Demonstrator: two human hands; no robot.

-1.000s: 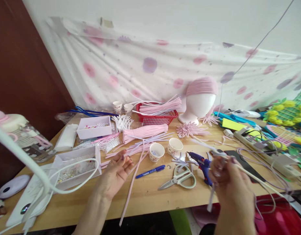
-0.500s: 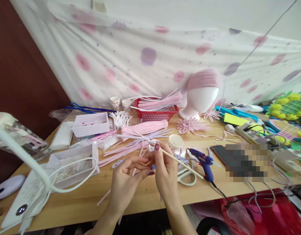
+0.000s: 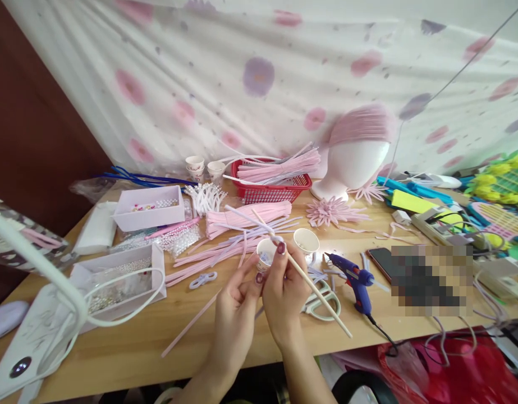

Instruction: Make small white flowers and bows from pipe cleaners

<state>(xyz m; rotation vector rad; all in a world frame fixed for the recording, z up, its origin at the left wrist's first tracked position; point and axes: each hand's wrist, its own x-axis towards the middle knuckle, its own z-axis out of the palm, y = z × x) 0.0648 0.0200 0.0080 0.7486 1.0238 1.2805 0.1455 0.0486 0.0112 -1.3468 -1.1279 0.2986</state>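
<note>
My right hand grips a pale wooden stick, which slants from upper left to lower right. A lavender pipe cleaner is wound around the stick by my thumb, its free end pointing up and left. Beside it, my left hand has thumb and fingers pinched together, touching or nearly touching my right hand; what they hold is hidden. Just beyond my fingertips stands a paper cup with small lavender bits in it. A looped lavender pipe-cleaner piece lies to the left.
A blue glue gun, scissors and a second paper cup are to the right. Pink pipe cleaners lie behind, before a red basket. Bead boxes and a white lamp arm occupy the left.
My left hand has shifted right, closer to my right hand, and its fingers have closed up. The small blue thing between the hands no longer shows. The camera view has tilted down slightly.
</note>
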